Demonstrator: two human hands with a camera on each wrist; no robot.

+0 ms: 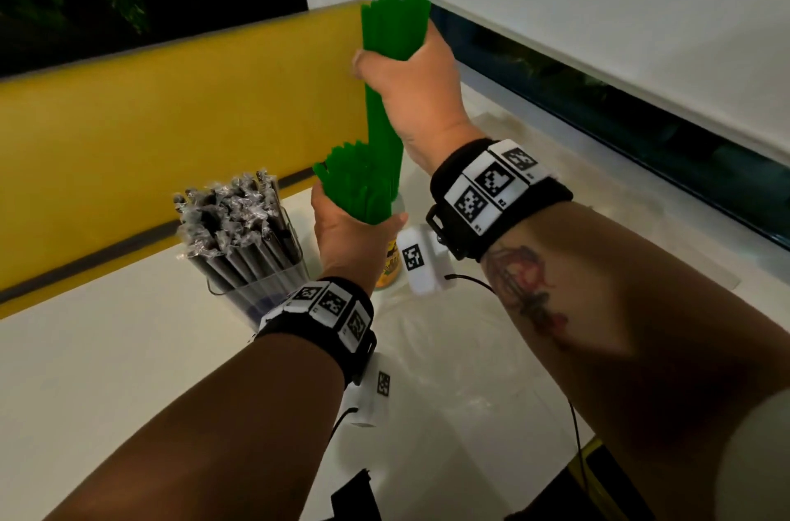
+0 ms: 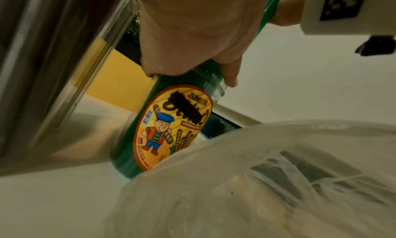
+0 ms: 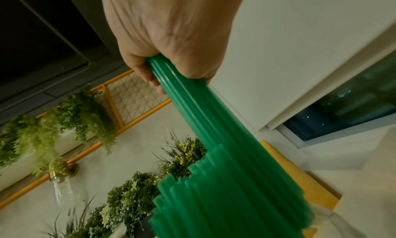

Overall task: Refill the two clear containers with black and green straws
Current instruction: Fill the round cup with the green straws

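Your right hand (image 1: 410, 67) is fisted mid-length round a bundle of green straws (image 1: 393, 20), left hand (image 1: 348, 230) wrapped round those in the labelled jar (image 2: 171, 131); they're light and slippery, so squeeze firmly.

Clear container (image 2: 171, 123), oval label (image 2: 173, 128): "JUNIOR" at 12 o'clock; brand name blacked out; "CHOCOLATE" at 3 o'clock; barcode unreadable.

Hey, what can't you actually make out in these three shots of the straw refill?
- Jar rim: left hand covers it in both views.
- Brand on jar label: blacked out, left wrist view.
- Right hand fingers: blurred in head view.
- Black straws container base: behind left wristband.
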